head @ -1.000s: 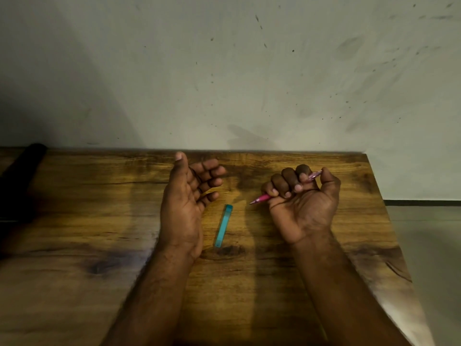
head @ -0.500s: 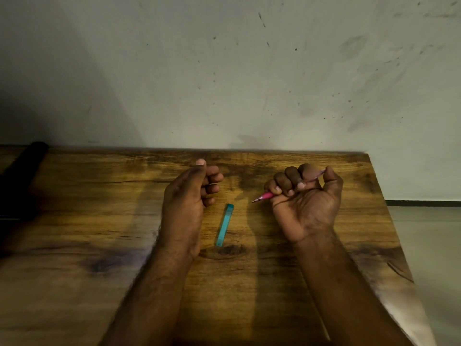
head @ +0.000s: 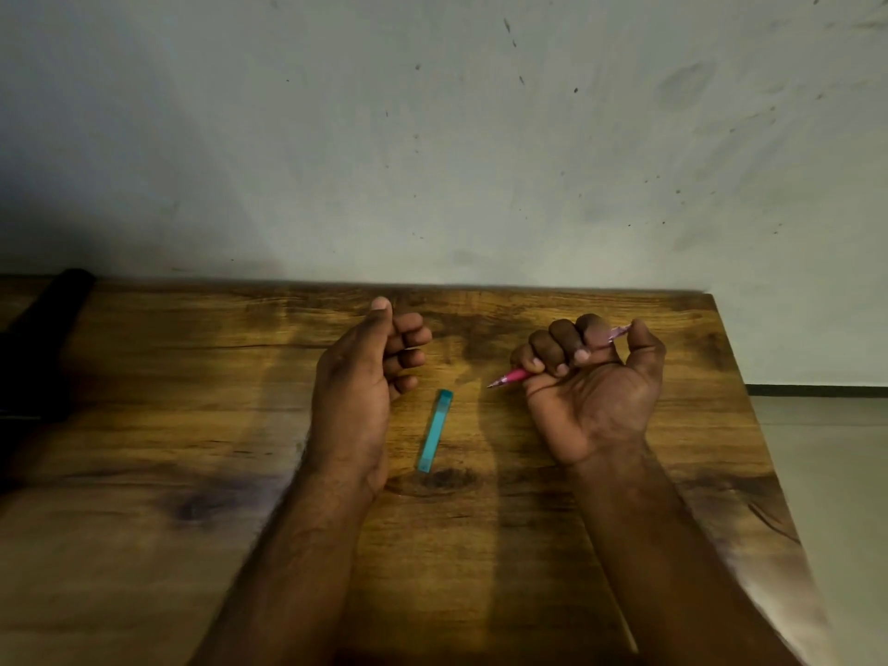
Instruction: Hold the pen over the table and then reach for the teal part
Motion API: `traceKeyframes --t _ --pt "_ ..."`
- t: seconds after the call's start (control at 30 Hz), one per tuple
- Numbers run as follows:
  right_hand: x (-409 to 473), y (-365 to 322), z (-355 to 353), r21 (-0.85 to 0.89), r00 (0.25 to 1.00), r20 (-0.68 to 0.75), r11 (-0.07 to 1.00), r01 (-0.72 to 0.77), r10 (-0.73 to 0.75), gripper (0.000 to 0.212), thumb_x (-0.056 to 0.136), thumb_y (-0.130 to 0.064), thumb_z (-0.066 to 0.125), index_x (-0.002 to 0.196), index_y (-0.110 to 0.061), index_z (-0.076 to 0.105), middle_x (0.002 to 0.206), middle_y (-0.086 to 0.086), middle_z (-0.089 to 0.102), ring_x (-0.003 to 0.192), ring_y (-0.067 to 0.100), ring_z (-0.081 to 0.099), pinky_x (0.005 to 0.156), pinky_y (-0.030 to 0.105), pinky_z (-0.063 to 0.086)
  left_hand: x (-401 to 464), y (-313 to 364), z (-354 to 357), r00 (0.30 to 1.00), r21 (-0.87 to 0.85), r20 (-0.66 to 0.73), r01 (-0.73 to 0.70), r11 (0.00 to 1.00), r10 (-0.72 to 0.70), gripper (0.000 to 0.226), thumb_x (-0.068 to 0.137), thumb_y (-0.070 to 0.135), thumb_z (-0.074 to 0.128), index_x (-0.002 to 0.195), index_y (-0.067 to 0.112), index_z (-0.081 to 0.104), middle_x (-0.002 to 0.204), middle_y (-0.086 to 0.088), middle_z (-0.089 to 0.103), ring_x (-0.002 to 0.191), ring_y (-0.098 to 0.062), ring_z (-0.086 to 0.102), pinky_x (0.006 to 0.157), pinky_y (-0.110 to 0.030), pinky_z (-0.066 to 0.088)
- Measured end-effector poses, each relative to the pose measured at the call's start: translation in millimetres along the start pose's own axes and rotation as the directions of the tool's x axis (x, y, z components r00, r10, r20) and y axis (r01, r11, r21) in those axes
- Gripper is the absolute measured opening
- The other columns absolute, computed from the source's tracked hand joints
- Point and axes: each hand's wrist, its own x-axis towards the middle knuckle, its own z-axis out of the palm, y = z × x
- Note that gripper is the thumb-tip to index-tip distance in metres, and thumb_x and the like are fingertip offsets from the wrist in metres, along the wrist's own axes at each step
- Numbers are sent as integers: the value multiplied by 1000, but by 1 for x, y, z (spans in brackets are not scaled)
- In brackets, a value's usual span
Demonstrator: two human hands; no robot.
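Note:
My right hand [head: 593,391] is turned palm up over the wooden table [head: 192,425], with its fingers curled round a pink pen [head: 516,375]. The pen's tip points left and its other end sticks out by the thumb. My left hand [head: 363,386] stands on its edge to the left, fingers loosely curled and holding nothing. Between the two hands a slim teal case [head: 435,430] lies flat on the table, apart from both, closest to the left hand's fingers.
A dark object [head: 43,338] lies at the table's far left edge. A pale, marked wall [head: 432,137] rises right behind the table. The table's right edge [head: 749,425] drops to a light floor.
My left hand has turned from palm-up onto its edge with the fingers curled further in. My right hand has stayed put, still gripping the pen.

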Motion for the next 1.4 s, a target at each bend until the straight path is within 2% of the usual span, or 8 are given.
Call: traceKeyframes --t 0.1,0.23,0.37,0.6,1.0,1.4 --pt "0 -1 0 -6 1000 -5 1000 1 -1 40 86 -49 42 64 -17 45 53 -2 31 52 14 26 56 29 29 0 -1 0 1000 -2 3 -7 1000 7 43 102 51 48 100 21 78 99 -1 81 90 -15 72 78 -34 53" --pt "1 0 -1 -1 1000 -6 1000 -7 7 44 93 -51 36 66 -16 45 54 -2 32 52 14 27 56 30 29 0 -1 0 1000 -4 7 -16 1000 16 44 102 53 47 99 22 78 99 0 81 89 -14 72 77 -34 53" --pt "0 0 0 -14 1000 1 1000 -3 3 39 87 -49 41 65 -17 44 54 -2 32 51 14 27 55 29 30 0 0 0 1000 -16 11 -13 1000 13 44 102 53 47 99 22 78 99 -1 81 89 -14 72 77 -33 53" --pt "0 0 -1 8 1000 6 1000 -23 23 48 97 -50 30 65 -17 44 54 -2 32 52 14 26 56 30 30 0 1 -1 1000 -17 16 -8 1000 9 46 102 55 46 98 23 78 100 0 81 89 -14 72 77 -34 52" --pt "0 -1 1 3 999 -38 1000 -16 16 47 96 -51 32 66 -17 43 54 -3 30 52 14 24 56 30 29 -1 2 -1 999 -21 36 -8 1000 9 45 102 55 46 97 24 79 100 0 81 88 -13 72 78 -34 52" --pt "0 0 0 -24 999 -15 999 -29 29 46 95 -51 33 67 -17 44 55 -3 31 52 14 26 56 29 30 -1 1 0 999 -16 43 -6 1000 6 45 102 55 46 97 23 79 99 1 81 88 -13 72 77 -34 52"
